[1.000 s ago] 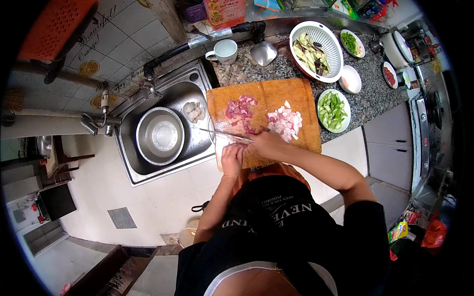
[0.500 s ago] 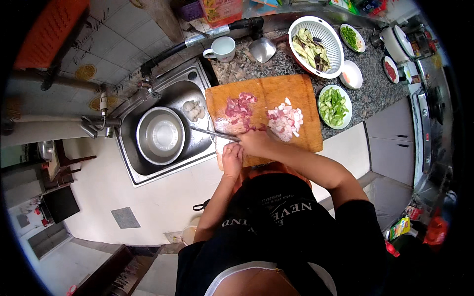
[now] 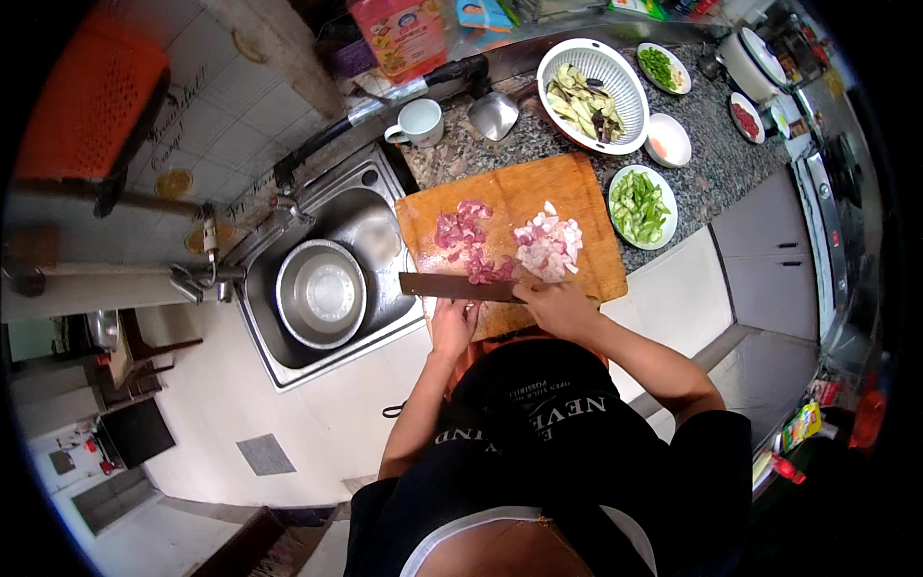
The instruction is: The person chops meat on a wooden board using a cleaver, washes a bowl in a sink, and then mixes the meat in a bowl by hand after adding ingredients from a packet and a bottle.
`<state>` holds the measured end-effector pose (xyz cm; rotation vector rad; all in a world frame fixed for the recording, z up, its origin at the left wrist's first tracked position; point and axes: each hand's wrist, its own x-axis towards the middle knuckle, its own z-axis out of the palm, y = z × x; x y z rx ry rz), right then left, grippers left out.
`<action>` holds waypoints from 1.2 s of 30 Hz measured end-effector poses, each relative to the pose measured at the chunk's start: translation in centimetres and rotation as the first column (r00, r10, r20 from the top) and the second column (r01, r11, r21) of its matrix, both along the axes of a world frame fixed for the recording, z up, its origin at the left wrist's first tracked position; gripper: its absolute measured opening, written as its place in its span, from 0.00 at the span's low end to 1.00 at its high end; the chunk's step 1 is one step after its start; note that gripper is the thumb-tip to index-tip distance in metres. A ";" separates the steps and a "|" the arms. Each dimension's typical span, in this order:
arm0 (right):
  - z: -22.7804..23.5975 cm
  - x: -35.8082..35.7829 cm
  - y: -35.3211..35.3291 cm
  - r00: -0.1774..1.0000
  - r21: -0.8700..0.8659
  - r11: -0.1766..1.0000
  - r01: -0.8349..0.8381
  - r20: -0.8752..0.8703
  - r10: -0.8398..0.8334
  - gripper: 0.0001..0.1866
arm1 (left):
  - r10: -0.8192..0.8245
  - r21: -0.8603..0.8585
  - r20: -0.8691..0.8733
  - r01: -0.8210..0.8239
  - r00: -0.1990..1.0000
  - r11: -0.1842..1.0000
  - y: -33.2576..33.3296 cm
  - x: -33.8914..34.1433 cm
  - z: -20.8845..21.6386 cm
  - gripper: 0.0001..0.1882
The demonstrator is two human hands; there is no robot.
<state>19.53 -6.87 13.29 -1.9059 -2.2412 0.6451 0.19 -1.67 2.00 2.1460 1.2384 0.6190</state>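
We lost sight of the left hand's [image 3: 452, 329] fingertips behind the knife [image 3: 460, 287] and could not tell what they touched. The right hand [image 3: 558, 310] covered most of the knife's handle. The blade also hid a strip of the cutting board [image 3: 586, 207]. Pale lump [image 3: 383, 242] in the sink [image 3: 280, 372]: too blurred for us to identify. Contents of the small white bowl [image 3: 683, 140]: too small to make out. We noted the red-pink jug [image 3: 399, 34] cut by the top edge, the orange basket [image 3: 87, 101] smeared.
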 end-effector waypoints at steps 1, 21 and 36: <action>-0.2 0.0 -0.2 1.000 0.028 1.000 0.005 -0.028 -0.004 0.09 | -0.012 -0.026 0.022 0.013 1.000 1.000 0.2 0.1 0.2 0.10; -2.7 0.5 -0.2 0.304 -0.522 0.781 0.343 -0.725 -0.618 0.12 | 0.818 -0.665 0.484 0.738 0.310 0.114 6.0 1.6 2.2 0.19; -1.0 5.1 -5.1 -0.120 -0.634 0.507 0.583 -0.685 -0.718 0.08 | -0.354 0.118 -0.255 0.393 0.900 0.912 3.2 7.7 1.3 0.09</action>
